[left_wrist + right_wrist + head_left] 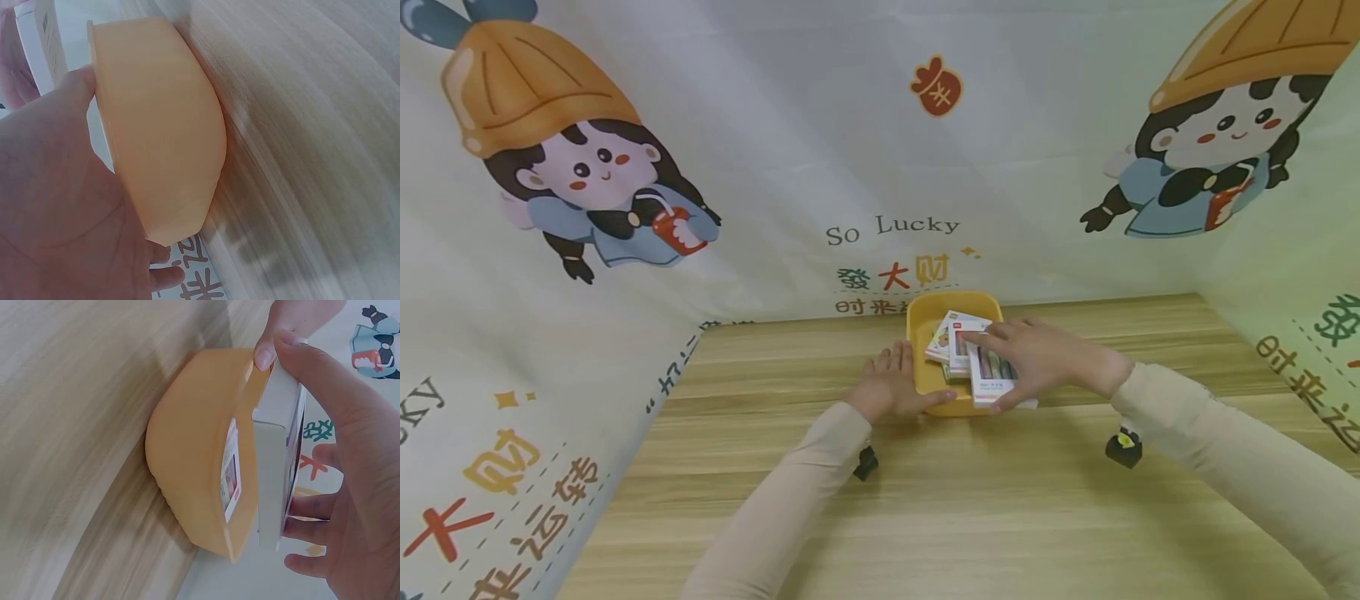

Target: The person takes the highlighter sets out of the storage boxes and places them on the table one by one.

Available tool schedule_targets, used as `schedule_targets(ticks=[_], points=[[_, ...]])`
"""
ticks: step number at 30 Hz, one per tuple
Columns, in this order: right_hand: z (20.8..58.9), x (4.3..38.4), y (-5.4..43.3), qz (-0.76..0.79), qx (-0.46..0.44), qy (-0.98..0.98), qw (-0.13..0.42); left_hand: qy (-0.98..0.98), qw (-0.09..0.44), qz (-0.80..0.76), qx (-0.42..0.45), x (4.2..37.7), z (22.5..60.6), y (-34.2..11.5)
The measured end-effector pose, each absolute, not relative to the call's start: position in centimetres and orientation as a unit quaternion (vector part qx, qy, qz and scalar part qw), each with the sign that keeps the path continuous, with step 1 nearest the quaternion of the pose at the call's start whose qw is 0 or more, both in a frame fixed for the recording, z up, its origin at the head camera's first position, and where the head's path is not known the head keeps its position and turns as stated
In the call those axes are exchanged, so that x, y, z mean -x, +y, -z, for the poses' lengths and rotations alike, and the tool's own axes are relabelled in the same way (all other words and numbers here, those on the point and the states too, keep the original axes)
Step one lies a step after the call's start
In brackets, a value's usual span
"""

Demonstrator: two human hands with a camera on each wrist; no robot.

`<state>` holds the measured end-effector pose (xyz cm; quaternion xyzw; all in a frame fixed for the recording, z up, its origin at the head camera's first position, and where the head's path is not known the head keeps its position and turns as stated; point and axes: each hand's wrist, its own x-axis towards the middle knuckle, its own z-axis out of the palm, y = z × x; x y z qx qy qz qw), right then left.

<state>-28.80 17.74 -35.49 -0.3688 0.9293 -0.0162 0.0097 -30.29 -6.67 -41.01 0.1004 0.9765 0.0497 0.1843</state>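
A yellow plastic bin (917,310) stands on the table with several flat boxes in it. My right hand (1048,358) grips a white box (992,385) with coloured sticks on its front, thumb at the near edge and fingers at the far side. In the right wrist view this white box (270,481) is tilted on edge over the bin's opening. My left hand (891,383) rests against the bin's left side, fingers straight and thumb on the near rim. The left wrist view shows the bin's outer wall (162,125) beside that thumb.
Inside the bin, another white box (957,354) with a red mark overlaps a box with a cartoon print (937,343). A printed cloth (775,167) hangs behind the wooden table (985,517) and along both sides. A black wrist device (1124,450) hangs under the right sleeve.
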Motion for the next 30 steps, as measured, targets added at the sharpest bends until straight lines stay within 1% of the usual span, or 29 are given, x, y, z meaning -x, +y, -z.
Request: schedule_targets(ticks=[6,17,26,30], points=[[35.8,27.8,18.2,0.024,0.365,0.931,0.007,0.977,0.179,-0.057,-0.102,30.4,41.0,-6.8],[36.2,26.7,18.8,0.017,0.36,0.933,0.015,0.978,0.167,-0.067,-0.11,29.2,39.6,-6.9],[36.6,25.8,19.1,0.017,0.361,0.932,0.009,0.976,0.183,-0.063,-0.1,30.2,40.9,-6.7],[36.5,25.1,19.1,0.015,0.362,0.932,0.006,0.977,0.18,-0.065,-0.097,30.7,41.5,-6.8]])
